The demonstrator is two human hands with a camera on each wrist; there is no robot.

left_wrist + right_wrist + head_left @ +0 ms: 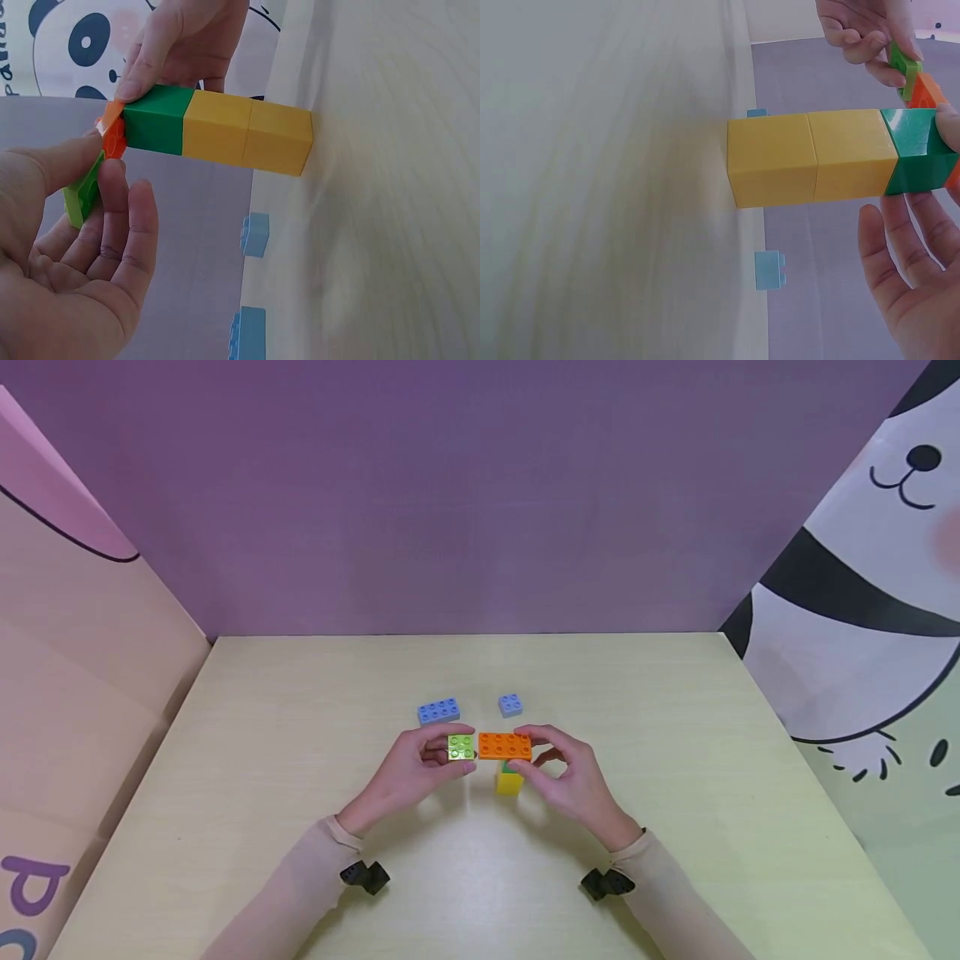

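My left hand (412,768) pinches a thin light green brick (461,747) between thumb and fingers. Right beside it lies the left end of an orange 2x4 brick (505,746), which sits across the top of a stacked tower. Below the orange brick, the tower has a dark green brick (157,120) and two yellow bricks (772,159), standing upright on the table. With thumb and fingers, my right hand (573,777) grips the orange brick's right end. In the right wrist view its thumb also overlaps the dark green brick.
Behind the hands, a long blue brick (438,711) lies at the left and a smaller blue brick (511,705) at the right. The pale wooden table (300,693) ends at a purple wall (465,502), with printed panels at both sides.
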